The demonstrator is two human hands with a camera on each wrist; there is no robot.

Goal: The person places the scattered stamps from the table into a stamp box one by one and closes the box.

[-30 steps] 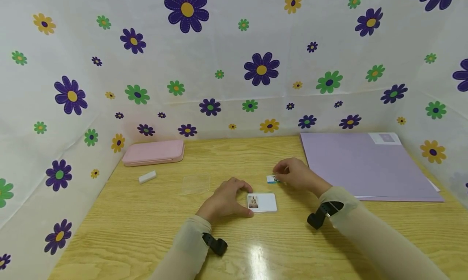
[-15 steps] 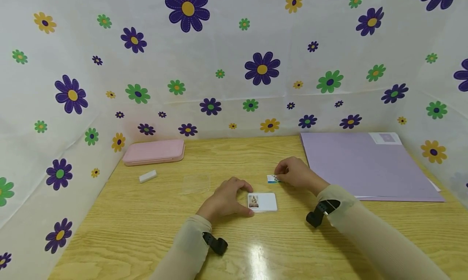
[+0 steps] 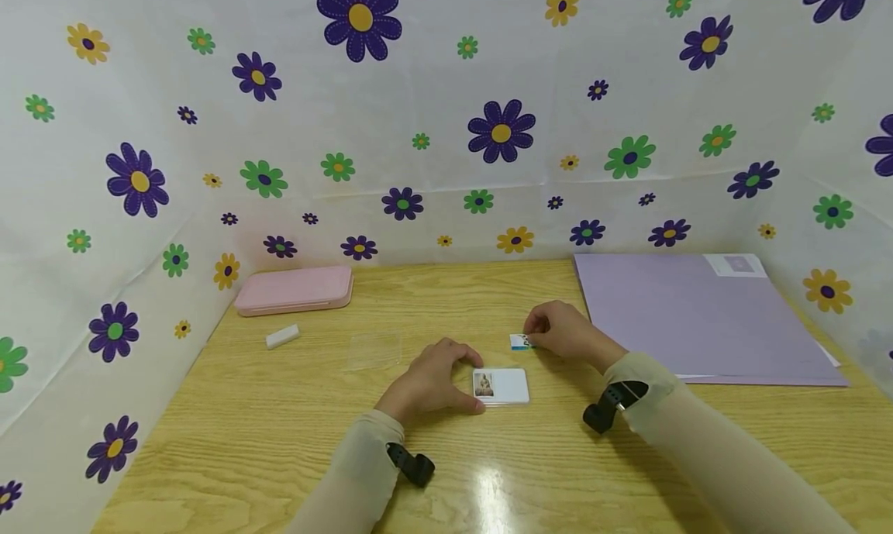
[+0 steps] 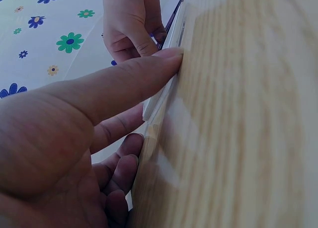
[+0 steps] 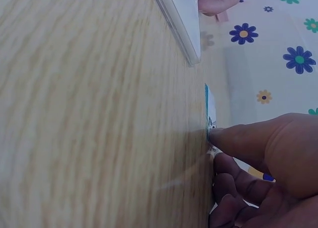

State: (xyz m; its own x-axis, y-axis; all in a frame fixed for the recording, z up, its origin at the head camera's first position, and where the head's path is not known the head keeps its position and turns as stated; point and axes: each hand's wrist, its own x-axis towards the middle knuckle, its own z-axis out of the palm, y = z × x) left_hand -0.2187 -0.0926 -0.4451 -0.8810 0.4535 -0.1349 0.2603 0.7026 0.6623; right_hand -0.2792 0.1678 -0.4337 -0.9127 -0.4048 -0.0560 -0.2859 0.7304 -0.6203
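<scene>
A flat white case (image 3: 512, 387) with clear edges lies on the table, a small stamp-like picture (image 3: 484, 384) at its left end. My left hand (image 3: 434, 379) holds that end, thumb at the near edge and index finger at the far edge. Beyond the case to the right, my right hand (image 3: 561, 331) has thumb and fingers at the right end of a small stamp-like paper (image 3: 518, 342), white with a blue lower border. In the right wrist view, the thumb tip touches the paper (image 5: 210, 109), which lies nearly flat on the tabletop; its far end is hidden.
A thin clear plastic sheet (image 3: 374, 351) lies left of the left hand. Farther left are a white eraser-like block (image 3: 282, 337) and a pink case (image 3: 294, 291). At the right lies a large purple folder (image 3: 698, 317). A flowered cloth (image 3: 432, 77) hangs behind the table.
My right hand has shifted very slightly to the right at the stamp-like paper, then stayed put. The left hand and the white case have not moved.
</scene>
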